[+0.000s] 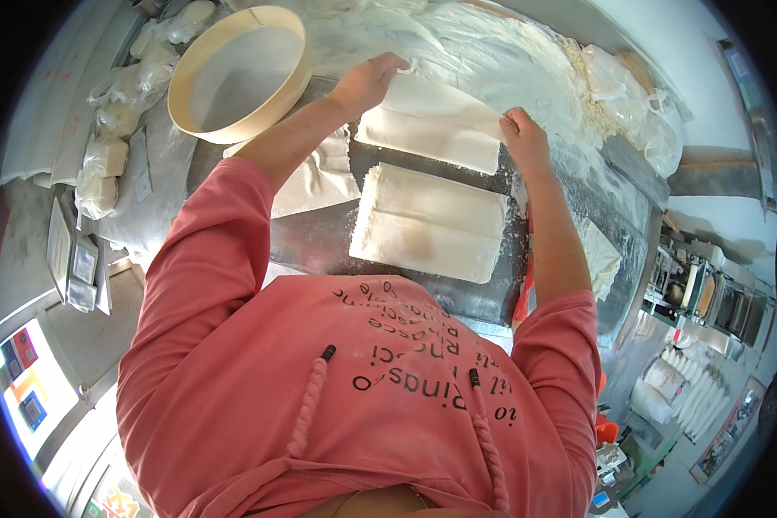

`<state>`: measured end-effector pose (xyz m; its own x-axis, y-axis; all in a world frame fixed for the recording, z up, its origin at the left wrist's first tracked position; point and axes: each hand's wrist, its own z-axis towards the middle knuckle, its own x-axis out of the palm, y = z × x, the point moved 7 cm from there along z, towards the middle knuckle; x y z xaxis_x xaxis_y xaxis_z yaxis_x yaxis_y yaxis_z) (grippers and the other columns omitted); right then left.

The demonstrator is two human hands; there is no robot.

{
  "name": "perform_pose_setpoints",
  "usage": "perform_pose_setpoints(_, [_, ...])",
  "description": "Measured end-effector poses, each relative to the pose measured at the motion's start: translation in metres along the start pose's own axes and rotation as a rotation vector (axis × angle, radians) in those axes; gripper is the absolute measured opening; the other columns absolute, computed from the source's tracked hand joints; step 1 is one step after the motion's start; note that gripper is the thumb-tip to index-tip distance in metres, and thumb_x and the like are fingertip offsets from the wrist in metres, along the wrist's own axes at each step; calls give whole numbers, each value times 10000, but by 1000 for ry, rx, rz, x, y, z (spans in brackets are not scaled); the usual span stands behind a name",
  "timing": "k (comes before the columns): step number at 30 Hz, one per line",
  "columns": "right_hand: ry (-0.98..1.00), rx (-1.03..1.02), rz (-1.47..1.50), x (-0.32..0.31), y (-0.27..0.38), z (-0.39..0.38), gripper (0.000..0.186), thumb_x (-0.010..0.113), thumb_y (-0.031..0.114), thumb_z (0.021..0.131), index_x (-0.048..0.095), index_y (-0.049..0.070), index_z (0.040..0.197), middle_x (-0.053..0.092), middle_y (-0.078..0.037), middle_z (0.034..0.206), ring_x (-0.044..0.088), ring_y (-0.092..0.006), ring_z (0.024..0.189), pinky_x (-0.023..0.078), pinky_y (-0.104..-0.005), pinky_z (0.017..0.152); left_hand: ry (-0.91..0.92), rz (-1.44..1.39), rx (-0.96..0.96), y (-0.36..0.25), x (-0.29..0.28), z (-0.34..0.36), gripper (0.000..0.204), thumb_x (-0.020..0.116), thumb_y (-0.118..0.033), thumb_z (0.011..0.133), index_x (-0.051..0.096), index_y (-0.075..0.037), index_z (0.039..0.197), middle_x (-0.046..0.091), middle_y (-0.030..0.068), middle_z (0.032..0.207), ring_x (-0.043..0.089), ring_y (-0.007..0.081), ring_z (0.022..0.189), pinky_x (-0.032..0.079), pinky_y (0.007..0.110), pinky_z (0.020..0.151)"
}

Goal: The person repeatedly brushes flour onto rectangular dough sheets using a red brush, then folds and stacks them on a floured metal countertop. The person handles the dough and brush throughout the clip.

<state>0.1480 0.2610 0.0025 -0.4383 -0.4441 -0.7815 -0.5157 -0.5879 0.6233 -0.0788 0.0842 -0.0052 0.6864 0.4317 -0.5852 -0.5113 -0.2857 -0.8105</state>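
A thin, pale sheet of dough hangs stretched between my two hands over the work table. My left hand pinches its far left corner, and my right hand has the right corner between thumb and fingers. Just nearer to me lies a neat rectangular stack of similar dough sheets, its left edge ragged. Left of that stack, partly under my left forearm, rests a crumpled pale sheet; whether it is dough or cloth I cannot tell.
A large round sieve stands at the far left of the dark table. Flour covers the far side. Plastic bags line the left, with more bags at the far right. Another pale piece lies beyond my right forearm, near a red strip.
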Motion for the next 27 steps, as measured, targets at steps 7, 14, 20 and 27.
perform_pose_setpoints(7, [228,-9,182,-38,14,-4,226,615,219,883,623,11,972,600,-36,734,526,-119,700,444,-266,693,196,-17,-34,-33,-6,-10,333,638,-278,871,588,-58,1117,628,95,879,572,163,776,468,324,697])
perform_pose_setpoints(14, [41,-210,123,-85,32,-40,185,617,163,884,638,14,992,615,-65,812,555,-142,737,445,-269,689,15,146,280,-75,-27,-34,188,661,-184,844,599,-36,943,601,91,818,575,222,704,467,335,630])
perform_pose_setpoints(20, [-87,-537,-178,-73,50,-147,136,574,43,806,659,60,911,526,-83,758,522,-284,738,429,-386,691,-168,422,879,-80,-9,-142,242,659,-13,723,655,-74,958,619,76,853,618,276,796,523,381,660])
perform_pose_setpoints(27, [-56,-477,-333,7,6,-249,248,555,63,750,658,117,970,538,-38,819,523,-247,814,419,-383,753,254,437,748,-41,55,-234,286,584,-87,725,622,-79,1008,557,43,875,582,210,803,513,322,682])
